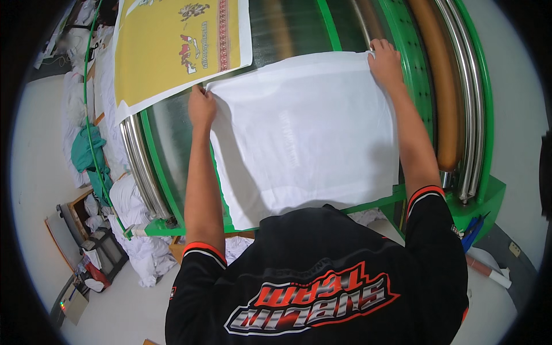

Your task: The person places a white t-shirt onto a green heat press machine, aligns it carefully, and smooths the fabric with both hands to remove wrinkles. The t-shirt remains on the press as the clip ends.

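A white cloth piece point(310, 129) is spread over the bed of a green-framed roller machine point(332, 26). Faint pale marks run down its middle, and its near edge reaches my torso. My left hand point(202, 105) pinches the cloth's far left corner. At the far right corner, my right hand point(386, 62) holds the cloth with the fingers over its edge. Just beyond my left hand lies a yellow printed sheet point(151, 60) with white borders, figures and a red patterned band. Its near right part lies close to the cloth's far left corner.
Steel rollers point(144, 168) flank the bed at left, and a brown roller point(444, 108) with more steel rods point(470, 108) at right. A green bar point(88, 112) crosses the left side before heaped white cloth point(138, 233). Blue-handled scissors point(474, 230) hang at the right.
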Available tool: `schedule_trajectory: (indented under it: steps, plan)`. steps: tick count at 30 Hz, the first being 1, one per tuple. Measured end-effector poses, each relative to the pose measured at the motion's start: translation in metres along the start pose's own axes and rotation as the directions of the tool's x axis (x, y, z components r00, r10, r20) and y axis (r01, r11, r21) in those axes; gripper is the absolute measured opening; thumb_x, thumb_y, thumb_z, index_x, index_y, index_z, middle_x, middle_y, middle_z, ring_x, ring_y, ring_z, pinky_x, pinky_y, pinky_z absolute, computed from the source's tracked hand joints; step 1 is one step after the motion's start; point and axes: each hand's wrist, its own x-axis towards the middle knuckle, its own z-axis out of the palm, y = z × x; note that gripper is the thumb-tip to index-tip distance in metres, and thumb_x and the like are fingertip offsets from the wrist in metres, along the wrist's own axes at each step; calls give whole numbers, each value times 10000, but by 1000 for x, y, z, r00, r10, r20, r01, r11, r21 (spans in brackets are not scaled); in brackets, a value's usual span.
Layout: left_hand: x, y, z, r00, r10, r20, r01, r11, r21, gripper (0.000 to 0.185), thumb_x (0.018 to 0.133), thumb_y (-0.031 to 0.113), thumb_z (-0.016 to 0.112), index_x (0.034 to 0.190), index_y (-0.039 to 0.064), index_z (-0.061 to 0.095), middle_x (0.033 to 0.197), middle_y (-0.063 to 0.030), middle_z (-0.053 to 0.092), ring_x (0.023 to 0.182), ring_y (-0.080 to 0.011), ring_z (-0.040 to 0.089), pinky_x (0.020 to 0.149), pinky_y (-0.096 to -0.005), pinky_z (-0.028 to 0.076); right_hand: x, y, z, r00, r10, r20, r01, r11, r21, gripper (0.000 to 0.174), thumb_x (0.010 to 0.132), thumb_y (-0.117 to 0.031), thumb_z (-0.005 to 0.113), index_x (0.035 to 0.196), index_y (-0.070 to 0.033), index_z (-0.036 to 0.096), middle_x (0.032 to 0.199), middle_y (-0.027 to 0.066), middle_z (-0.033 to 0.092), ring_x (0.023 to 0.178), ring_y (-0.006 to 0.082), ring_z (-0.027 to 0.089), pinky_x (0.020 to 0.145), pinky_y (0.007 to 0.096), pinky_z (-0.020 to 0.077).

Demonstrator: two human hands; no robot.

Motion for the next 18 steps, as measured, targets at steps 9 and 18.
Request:
schedule_trajectory:
  steps: [9,18]
  plan:
    - [-12,0,16,990,27,-137,-28,1000,-11,216,1093,175,767,1197,4,685,1136,-250,793,1115,-508,753,960,-598,578,-112,-43,29,991,118,65,-117,993,-5,695,1213,-425,634,1828,-147,469,1895,193,425,1768,427,353,1421,585,321]
    - [-57,23,19,956,126,-264,-102,989,103,517,1133,276,730,1553,-2,616,1555,-297,595,1455,-505,594,1171,-632,508,-146,-45,1,993,117,10,-117,986,119,733,1195,-416,652,1800,-44,471,1898,260,382,1779,469,306,1457,618,231]
